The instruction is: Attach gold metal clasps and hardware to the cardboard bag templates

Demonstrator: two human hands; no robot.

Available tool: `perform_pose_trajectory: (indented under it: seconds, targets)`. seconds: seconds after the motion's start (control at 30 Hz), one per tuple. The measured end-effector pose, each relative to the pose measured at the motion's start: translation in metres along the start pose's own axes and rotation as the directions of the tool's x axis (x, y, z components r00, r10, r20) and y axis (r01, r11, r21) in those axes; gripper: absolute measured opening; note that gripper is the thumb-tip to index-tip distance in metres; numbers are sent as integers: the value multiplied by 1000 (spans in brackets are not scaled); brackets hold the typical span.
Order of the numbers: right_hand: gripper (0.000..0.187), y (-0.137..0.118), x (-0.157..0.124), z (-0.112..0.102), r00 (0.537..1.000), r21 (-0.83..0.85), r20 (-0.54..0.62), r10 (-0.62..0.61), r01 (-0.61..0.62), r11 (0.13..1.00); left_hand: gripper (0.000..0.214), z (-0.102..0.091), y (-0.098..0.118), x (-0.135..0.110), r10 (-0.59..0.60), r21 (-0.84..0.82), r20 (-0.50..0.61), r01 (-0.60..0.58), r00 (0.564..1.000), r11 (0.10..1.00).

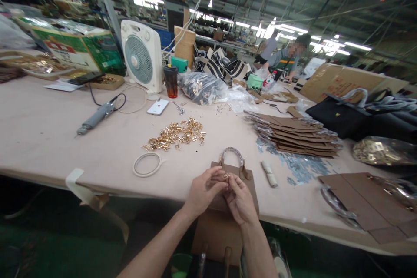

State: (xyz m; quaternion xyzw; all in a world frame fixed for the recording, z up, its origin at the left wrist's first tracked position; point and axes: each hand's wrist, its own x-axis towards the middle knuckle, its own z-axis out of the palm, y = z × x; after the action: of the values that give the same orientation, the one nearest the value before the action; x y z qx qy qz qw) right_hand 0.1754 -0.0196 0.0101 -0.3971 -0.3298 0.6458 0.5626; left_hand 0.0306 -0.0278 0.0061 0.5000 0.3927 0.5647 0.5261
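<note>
Both my hands meet over a brown handbag panel (250, 189) at the table's front edge, its handle (233, 150) wrapped in clear plastic. Between my fingertips is a small gold metal fitting (226, 175). My left hand (205, 189) pinches it from one side, and my right hand (240, 197) grips it from the other. Its exact shape is too small to make out. Farther back lies a heap of similar gold fittings (177, 134). A roll of tape (147, 165) rests flat to the left, and a rolled beige piece (269, 174) lies to the right.
A grey electric screwdriver (96, 118), a phone (158, 107), a tumbler (171, 81) and a white fan (141, 56) stand or lie at back left. Stacked brown panels (293, 134), thin grey pieces (302, 167) and another brown bag (368, 204) occupy the right. A person (286, 58) works beyond.
</note>
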Motion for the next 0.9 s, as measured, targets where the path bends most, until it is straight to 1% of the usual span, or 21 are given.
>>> perform_pose_trajectory:
  seconds: [0.03,0.1,0.17,0.23,0.27,0.3,0.33,0.4,0.47,0.5,0.53,0.57,0.6,0.63,0.67,0.73,0.77,0.83,0.87,0.9]
  targets:
    - [34,0,-1,-3,1000,-52,-18,-14,13,999,51,-1,1,0,-12,9,10,12,1000,1000]
    - [36,-3,-4,-12,995,-208,-59,-75,61,976,49,-4,0,2,-22,46,6,21,1000,999]
    - [37,-8,-5,-26,979,-407,-92,-181,129,904,44,-7,-3,4,-3,133,-59,11,998,991]
    - [39,-15,-4,-41,952,-574,-106,-286,177,800,42,-9,-6,9,37,289,-156,10,987,957]
    - [40,-19,-2,-49,939,-628,-108,-326,189,755,43,-9,-7,11,59,388,-189,19,980,921]
    - [40,-23,1,-55,930,-666,-104,-352,197,719,45,-8,-7,15,76,494,-198,32,977,869]
    - [41,-26,4,-60,926,-695,-92,-366,204,690,49,-7,-5,18,84,599,-181,42,980,799]
    - [40,-29,12,-68,930,-738,-39,-366,221,638,55,-1,1,25,58,770,-118,54,991,635]
    - [39,-30,20,-70,934,-767,22,-355,244,594,58,6,9,33,2,864,-86,73,996,497]
    - [38,-30,23,-71,935,-776,44,-353,254,577,59,9,12,37,-25,888,-91,92,996,450]
    - [38,-29,25,-70,934,-783,55,-353,260,565,60,12,15,41,-46,900,-107,116,993,419]
    - [38,-28,27,-70,934,-787,57,-352,259,560,63,13,16,45,-58,902,-123,136,991,409]
    - [38,-28,28,-69,935,-787,52,-352,255,561,65,13,16,49,-64,894,-138,152,988,422]
    - [38,-27,29,-68,936,-786,46,-350,250,565,68,12,15,52,-65,873,-156,168,986,459]
    - [38,-27,29,-67,937,-785,43,-347,246,569,69,11,13,56,-64,837,-175,183,982,516]
    - [36,-26,29,-67,936,-785,45,-349,249,567,64,7,9,60,-88,712,-194,202,977,673]
    - [36,-26,29,-67,933,-785,48,-355,255,564,56,6,7,62,-118,623,-180,206,976,754]
    - [35,-26,29,-68,929,-780,46,-368,263,567,36,7,3,62,-194,407,-101,219,976,887]
    - [35,-26,29,-69,927,-773,38,-372,263,578,30,8,2,62,-230,291,-55,236,972,927]
    - [35,-26,29,-70,927,-763,28,-374,262,592,28,10,0,60,-262,178,-17,261,965,949]
